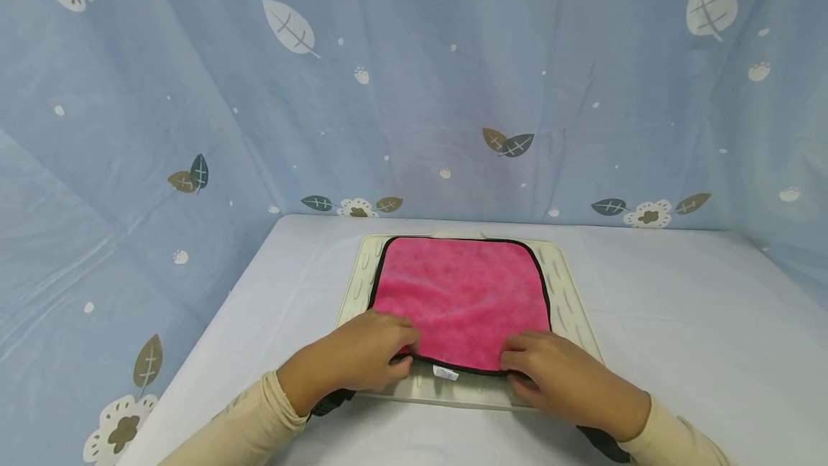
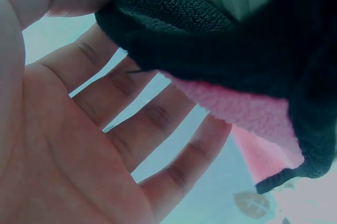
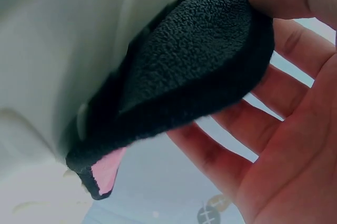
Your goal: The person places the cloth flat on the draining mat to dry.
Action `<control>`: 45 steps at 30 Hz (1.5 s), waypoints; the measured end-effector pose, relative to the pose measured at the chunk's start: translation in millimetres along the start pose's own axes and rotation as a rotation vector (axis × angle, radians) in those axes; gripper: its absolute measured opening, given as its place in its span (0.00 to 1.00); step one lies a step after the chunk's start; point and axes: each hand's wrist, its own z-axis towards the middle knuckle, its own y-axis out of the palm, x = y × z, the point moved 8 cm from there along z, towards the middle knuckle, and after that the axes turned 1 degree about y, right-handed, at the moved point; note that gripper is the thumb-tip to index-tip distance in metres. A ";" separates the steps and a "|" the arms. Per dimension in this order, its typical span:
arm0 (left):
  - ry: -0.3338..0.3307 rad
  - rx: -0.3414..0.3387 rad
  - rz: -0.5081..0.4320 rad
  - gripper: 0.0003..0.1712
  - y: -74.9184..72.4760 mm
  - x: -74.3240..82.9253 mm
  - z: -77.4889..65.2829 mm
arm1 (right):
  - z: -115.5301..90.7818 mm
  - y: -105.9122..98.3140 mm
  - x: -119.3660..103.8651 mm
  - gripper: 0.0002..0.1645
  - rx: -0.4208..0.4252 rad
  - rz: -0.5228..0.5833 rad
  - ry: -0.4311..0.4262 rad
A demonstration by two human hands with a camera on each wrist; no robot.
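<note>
A pink cloth (image 1: 459, 293) with black edging and a dark underside lies spread over a cream ridged board (image 1: 569, 300). At its near left corner, my left hand (image 1: 362, 351) pinches the edge between thumb and fingers. My right hand (image 1: 556, 376) grips the near right corner the same way. Both wrist views show the near edge lifted, with the dark fleecy underside (image 3: 195, 50) turned toward the camera and each thumb pressing on it. A small white label (image 1: 445, 373) hangs from the middle of the near edge.
The board rests on a table with a white cover (image 1: 679, 322). Blue curtains (image 1: 420, 92) printed with leaves and flowers hang behind the table and along its left side.
</note>
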 end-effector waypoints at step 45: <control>-0.040 -0.165 -0.247 0.05 19.6 -2.2 -0.9 | -0.6 20.5 6.9 0.11 -0.212 0.140 0.158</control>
